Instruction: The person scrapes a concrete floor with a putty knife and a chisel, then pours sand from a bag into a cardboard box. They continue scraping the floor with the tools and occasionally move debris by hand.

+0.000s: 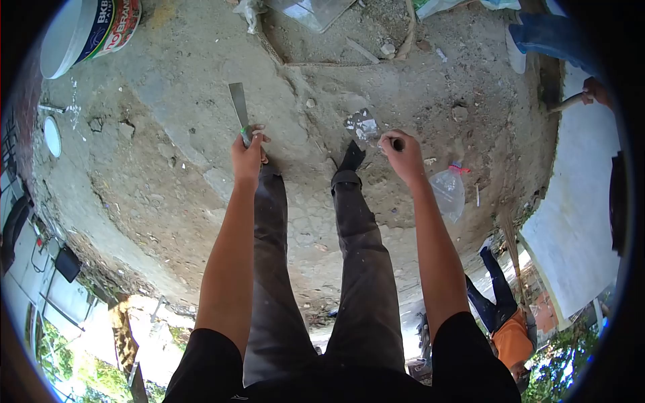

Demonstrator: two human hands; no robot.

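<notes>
My left hand (248,153) is closed round the handle of a putty knife (238,102), its long metal blade pointing away from me and a bit of green showing near the grip. My right hand (404,156) makes a fist around a second, wider scraper (363,125); the round end of its handle shows in the fist, and lumps of white putty (367,129) lie on the blade. Both hands are held out in front of my legs, apart from each other, above the dirt ground.
A paint bucket (91,37) stands at the upper left, with a round white lid (52,136) nearby. A clear plastic bag (447,191) lies right of my right hand. A person in orange (514,336) is at lower right; another person's hand (596,93) grips a stick at the right edge.
</notes>
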